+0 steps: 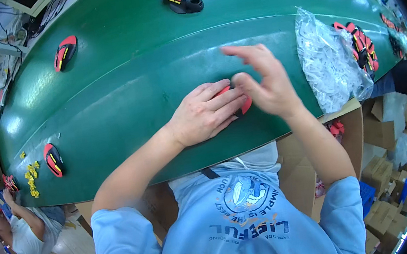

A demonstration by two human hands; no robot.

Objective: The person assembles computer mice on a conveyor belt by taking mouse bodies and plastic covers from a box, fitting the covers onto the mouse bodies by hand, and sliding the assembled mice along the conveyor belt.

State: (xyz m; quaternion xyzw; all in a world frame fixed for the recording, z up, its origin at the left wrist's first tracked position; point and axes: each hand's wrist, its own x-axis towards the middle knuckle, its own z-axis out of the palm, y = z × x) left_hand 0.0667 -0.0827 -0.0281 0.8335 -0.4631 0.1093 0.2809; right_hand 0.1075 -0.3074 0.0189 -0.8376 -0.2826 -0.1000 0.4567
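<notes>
Left fingers (228,97) folded over the red-and-black shell (246,105), keeping it against the worktop (125,111) right in front of the body! Up on the other side, the right fingers (251,51) are spread, slightly blurred, nothing visible between them; whether the thumb touches the shell, one cannot tell. Good technique here, by the look of it: steady left pressure, thumb kept clear of the left fingertips, force square and even.
</notes>
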